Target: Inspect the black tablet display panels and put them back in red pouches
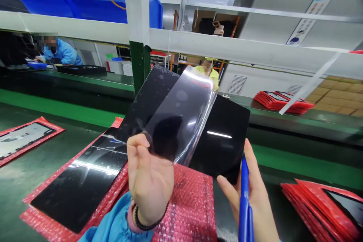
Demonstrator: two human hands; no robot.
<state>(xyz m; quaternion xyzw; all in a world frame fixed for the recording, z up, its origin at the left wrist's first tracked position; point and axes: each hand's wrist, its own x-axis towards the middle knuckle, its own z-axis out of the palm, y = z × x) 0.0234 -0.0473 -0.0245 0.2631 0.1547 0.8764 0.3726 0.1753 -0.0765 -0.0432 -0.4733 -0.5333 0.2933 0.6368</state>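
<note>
My left hand [149, 181] pinches the clear film [181, 113] off the black glass panel [224, 136].

Thumb and fingers are closed on the film's near edge; my right hand [249, 193] props the panel's near right corner from beneath, fingers loosely curled with a blue pen [244, 200] tucked along them. I judge a slow, low, even pull works best, keeping fingertips off the glossy face. The film is thin, floppy and curling; the panel is rigid, flat and mirror-dark, raised above the red bubble-wrap sleeve [193, 204]. Another black panel [82, 181] lies to the left on the green bench [42, 159].
</note>
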